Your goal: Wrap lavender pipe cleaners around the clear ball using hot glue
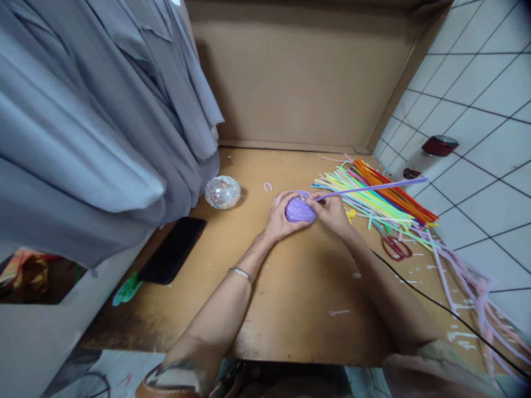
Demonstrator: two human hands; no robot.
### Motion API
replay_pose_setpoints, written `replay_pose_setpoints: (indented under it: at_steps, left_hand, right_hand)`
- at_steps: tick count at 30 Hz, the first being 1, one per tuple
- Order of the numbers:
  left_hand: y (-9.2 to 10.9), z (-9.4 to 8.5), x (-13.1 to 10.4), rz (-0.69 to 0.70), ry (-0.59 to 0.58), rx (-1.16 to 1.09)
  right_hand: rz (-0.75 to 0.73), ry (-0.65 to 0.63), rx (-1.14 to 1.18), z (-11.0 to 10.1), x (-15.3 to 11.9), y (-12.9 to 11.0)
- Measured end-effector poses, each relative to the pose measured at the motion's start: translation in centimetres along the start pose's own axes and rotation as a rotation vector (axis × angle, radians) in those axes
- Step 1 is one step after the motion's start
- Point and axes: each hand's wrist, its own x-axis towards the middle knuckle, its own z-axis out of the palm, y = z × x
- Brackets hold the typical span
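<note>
A round ball wrapped in purple pipe cleaner (299,211) is in the middle of the table, with a small uncovered patch at its top. My left hand (282,214) curls around its left side, thumb along the bottom. At the upper right of the ball, my right hand (329,211) pinches a long purple pipe cleaner (373,188). One end of that strand meets the ball's top, and its free end sticks out to the right over the pile. Fingers partly hide the spot where strand and ball meet.
Many colored pipe cleaners (373,193) lie at right, near red-handled scissors (396,247) and a black cable (440,296). A clear ball (223,192), a black phone (172,251) and a green clip (126,289) are at left. Grey cloth (103,110) hangs over the left side; a red-lidded jar (431,155) stands right.
</note>
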Motion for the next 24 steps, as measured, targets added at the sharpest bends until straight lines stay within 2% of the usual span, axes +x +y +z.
replay_pose_setpoints:
  at_steps: [9,24]
  left_hand:
    - [-0.31,0.24,-0.13,0.061,0.045,-0.080]
    - [-0.48,0.23,-0.43,0.079,0.040,0.022]
  right_hand:
    - [-0.004,-0.015,-0.035,-0.01,0.02,0.08]
    - [-0.012,0.000,-0.046,0.01,-0.08,-0.19]
